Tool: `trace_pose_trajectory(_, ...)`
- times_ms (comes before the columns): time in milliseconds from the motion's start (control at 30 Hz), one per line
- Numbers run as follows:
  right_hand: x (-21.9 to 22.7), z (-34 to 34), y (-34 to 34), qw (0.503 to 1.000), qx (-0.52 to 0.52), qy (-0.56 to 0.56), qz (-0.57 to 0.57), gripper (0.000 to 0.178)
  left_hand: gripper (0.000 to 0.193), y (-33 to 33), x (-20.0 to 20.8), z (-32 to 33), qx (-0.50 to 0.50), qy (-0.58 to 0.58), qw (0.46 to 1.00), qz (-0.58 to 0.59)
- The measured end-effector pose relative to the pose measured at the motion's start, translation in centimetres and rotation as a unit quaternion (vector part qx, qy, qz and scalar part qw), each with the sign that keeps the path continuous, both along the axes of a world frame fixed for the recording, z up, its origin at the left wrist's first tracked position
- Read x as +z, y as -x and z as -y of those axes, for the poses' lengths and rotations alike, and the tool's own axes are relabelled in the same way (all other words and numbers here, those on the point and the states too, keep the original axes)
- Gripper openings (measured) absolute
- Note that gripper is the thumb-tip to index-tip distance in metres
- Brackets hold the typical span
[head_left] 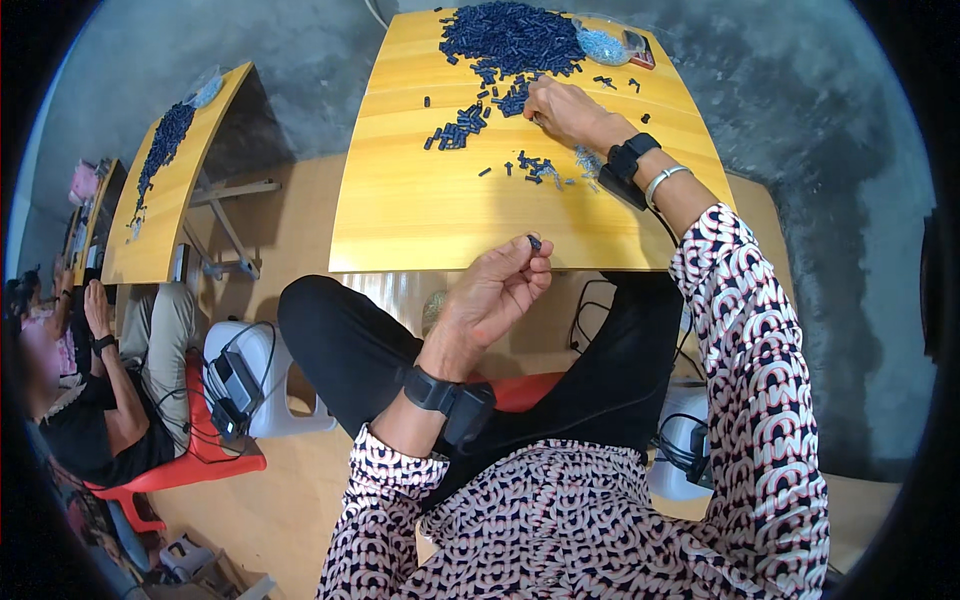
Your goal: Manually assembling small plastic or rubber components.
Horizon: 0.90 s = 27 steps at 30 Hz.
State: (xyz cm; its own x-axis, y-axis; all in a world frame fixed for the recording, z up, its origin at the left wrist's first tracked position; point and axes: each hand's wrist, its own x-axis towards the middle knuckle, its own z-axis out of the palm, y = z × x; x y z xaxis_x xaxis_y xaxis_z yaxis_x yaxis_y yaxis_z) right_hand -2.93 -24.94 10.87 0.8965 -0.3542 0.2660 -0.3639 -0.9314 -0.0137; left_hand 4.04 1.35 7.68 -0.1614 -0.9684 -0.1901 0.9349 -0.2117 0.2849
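Observation:
My left hand (495, 292) is raised at the near edge of the yellow table (400, 215), pinching a small dark plastic piece (534, 243) between thumb and forefinger. Farther up the tabletop, my right hand (568, 112) reaches to the small dark cylindrical pieces (512, 102) below a large heap (510, 40) of the same kind. Its fingers are bent together; what they hold is hidden. Left of it lies a loose cluster (460, 130). Nearer to me are several dark pieces (535, 166) and a little pile of clear bits (588, 160).
At the far right corner sit a bag of pale blue bits (603, 46) and a small red-and-black item (638, 50). A black device (622, 187) with a cable lies under my right wrist. Leftward, another person (110, 400) sits by a second table (190, 150); a white stool (270, 370) stands between us.

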Motion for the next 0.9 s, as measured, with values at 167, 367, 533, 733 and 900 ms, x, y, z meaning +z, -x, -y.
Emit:
trace_pose_trajectory(167,0.4,-0.5,0.2,0.999,0.05,0.01,0.007,0.006,0.016,0.1,-0.3,0.0,-0.008,0.005,1.0,-0.007)
trace_pose_trajectory(367,3.4,-4.8,1.9,0.961,-0.003,-0.225,0.158,0.013,0.015,-0.1,0.2,-0.4,0.014,0.001,0.999,0.048)
trace_pose_trajectory(533,3.8,-10.1,4.9,0.865,-0.054,-0.441,0.232,0.014,0.014,0.0,0.6,-0.4,0.052,0.026,0.996,0.07)
trace_pose_trajectory(733,1.5,-15.0,7.2,0.733,-0.051,-0.574,0.361,0.018,0.015,-0.4,-0.2,0.0,0.056,0.045,0.997,0.028)
trace_pose_trajectory(900,-1.6,-18.9,8.7,0.638,-0.063,-0.617,0.456,0.016,0.013,0.0,-1.2,0.0,0.052,0.044,0.996,0.054)
